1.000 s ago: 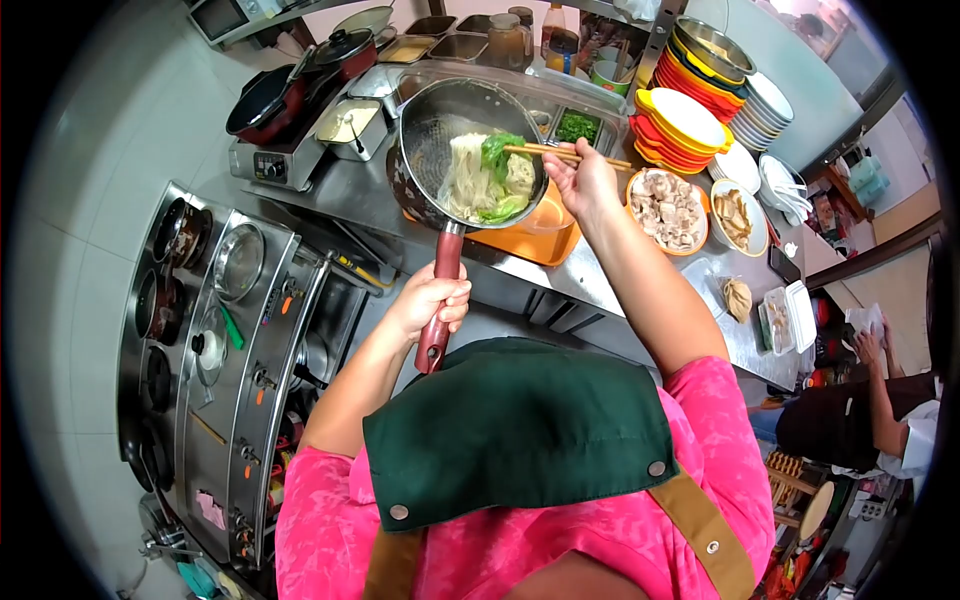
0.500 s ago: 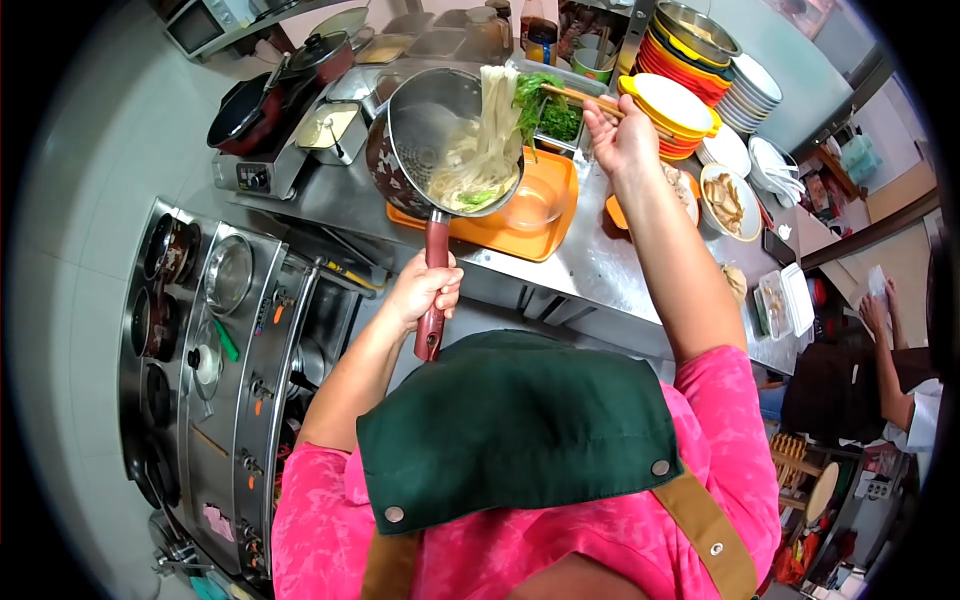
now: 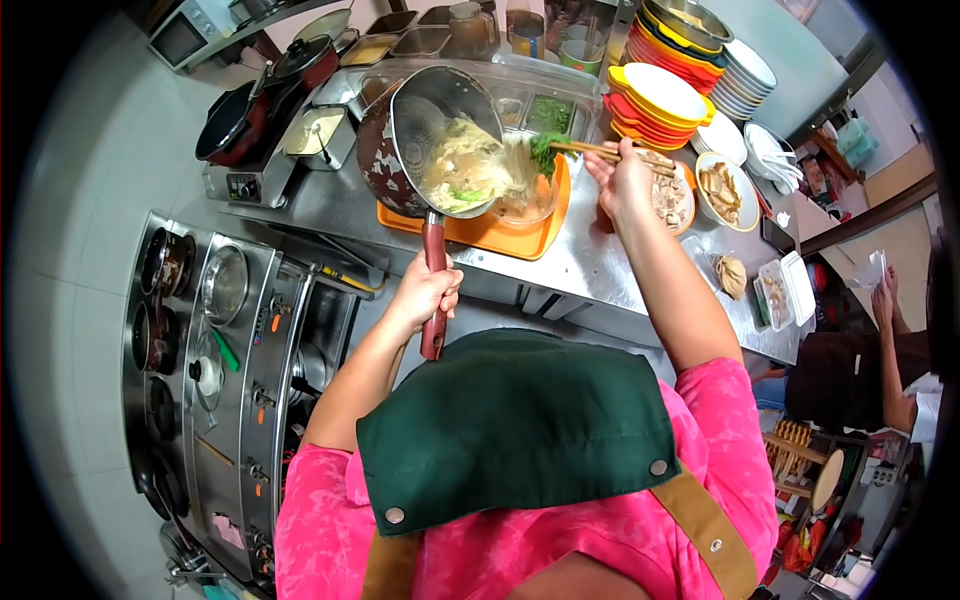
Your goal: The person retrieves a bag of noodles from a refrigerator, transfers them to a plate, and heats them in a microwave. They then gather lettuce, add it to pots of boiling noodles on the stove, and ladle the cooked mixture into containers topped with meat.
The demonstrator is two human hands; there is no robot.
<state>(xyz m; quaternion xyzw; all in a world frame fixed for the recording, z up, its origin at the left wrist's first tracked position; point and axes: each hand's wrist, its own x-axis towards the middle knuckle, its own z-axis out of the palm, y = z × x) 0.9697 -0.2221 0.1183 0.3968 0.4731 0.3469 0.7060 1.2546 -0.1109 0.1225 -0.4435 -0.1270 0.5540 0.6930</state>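
My left hand (image 3: 424, 290) is wrapped around the red-brown handle of a worn saucepan (image 3: 381, 160), tilted to the right over an orange tray (image 3: 400, 218). Noodles (image 3: 468, 165) in pale broth lie at its lower rim, and some stretch over the edge towards a clear bowl (image 3: 537, 208) on the tray. Closed around wooden chopsticks (image 3: 588, 148), my right hand (image 3: 622, 180) is to the right of the pan. Leafy greens (image 3: 546, 152) hang at the chopstick tips, above the bowl; the pan hides part of the bowl.
Stacked yellow and orange bowls (image 3: 660, 100) stand at the back right, near a bowl of sliced food (image 3: 727, 195). A covered container of chopped greens (image 3: 550, 113) sits behind the tray. A stove (image 3: 215, 400) is at left; another person's hands (image 3: 885, 295) show at far right.
The noodles and greens on the chopsticks have come down from high above the pan to the bowl. My right hand is lower, and the saucepan has shifted slightly left.
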